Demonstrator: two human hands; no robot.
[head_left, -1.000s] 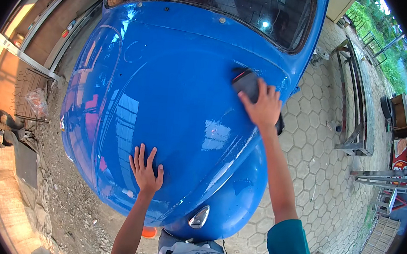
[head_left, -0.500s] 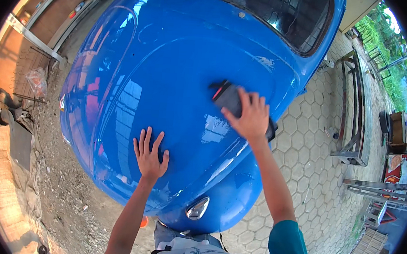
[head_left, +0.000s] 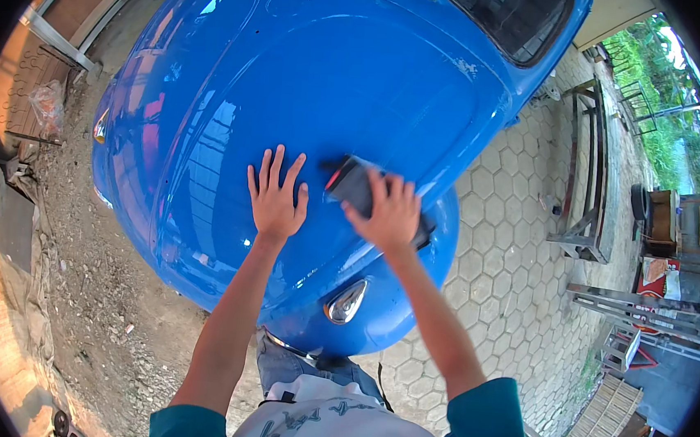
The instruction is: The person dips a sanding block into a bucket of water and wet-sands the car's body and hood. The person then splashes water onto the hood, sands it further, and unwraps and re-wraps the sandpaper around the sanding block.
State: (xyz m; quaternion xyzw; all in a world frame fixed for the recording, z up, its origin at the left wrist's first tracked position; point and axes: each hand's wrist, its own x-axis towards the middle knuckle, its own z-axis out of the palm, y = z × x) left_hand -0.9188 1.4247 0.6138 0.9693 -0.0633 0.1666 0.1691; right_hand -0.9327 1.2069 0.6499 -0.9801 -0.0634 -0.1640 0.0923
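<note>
A glossy blue car's front hood fills the middle of the view, with a rounded fender below it and a chrome-rimmed light on that fender. My left hand lies flat on the hood, fingers spread, holding nothing. To its right, my right hand grips a dark grey and black pad with a red strip at one end. The pad rests against the hood near its right edge. Its far end is blurred, and its underside is hidden.
Hexagonal paving runs along the right, with a wooden frame standing on it. Metal frames and a small white step stool are at far right. Rubble ground lies to the left, beside a clear plastic bag.
My right hand has moved the pad left and nearer to me across the hood. My left hand has shifted forward on the paint, and the whole view has tilted slightly.
</note>
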